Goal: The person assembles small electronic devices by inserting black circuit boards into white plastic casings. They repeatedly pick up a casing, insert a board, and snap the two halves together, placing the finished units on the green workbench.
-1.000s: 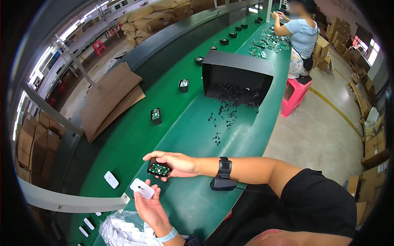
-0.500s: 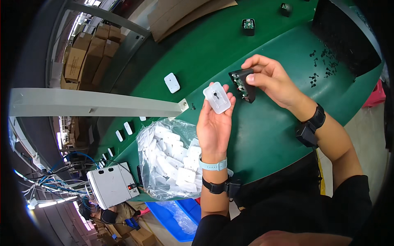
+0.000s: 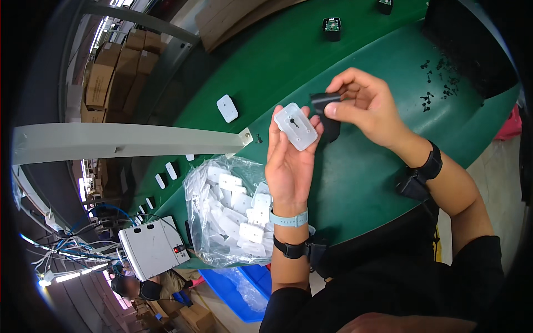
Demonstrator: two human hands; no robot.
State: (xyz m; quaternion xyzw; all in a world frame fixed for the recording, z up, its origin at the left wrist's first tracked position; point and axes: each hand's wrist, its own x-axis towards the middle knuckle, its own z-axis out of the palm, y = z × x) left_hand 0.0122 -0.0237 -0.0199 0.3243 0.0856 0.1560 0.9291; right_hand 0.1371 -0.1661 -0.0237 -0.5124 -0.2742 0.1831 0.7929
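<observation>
Palm up, my left hand (image 3: 290,175) holds a white plastic cover (image 3: 303,137) with rounded corners, its fingers curled around the edges. A small black part (image 3: 294,122) lies in the middle of that cover. Just to the right, my right hand (image 3: 369,108) pinches a black box-shaped housing (image 3: 332,130) between thumb and fingers, above the green table. Only dark outer sides of the housing show, somewhat blurred; its inside is hidden. The two pieces are close together, and I cannot tell whether the housing touches the left fingertips.
A clear bag of white covers (image 3: 239,213) lies left of my left arm. Small black parts (image 3: 444,83) are scattered at the far right. Housings with circuit boards (image 3: 332,28) and a white-topped piece (image 3: 227,108) sit on the green belt (image 3: 266,72). A metal beam (image 3: 133,141) juts in from the left.
My right hand has turned the housing, so the circuit board seen inside it before is now hidden. My left hand has tilted the cover slightly, fingers still around it.
</observation>
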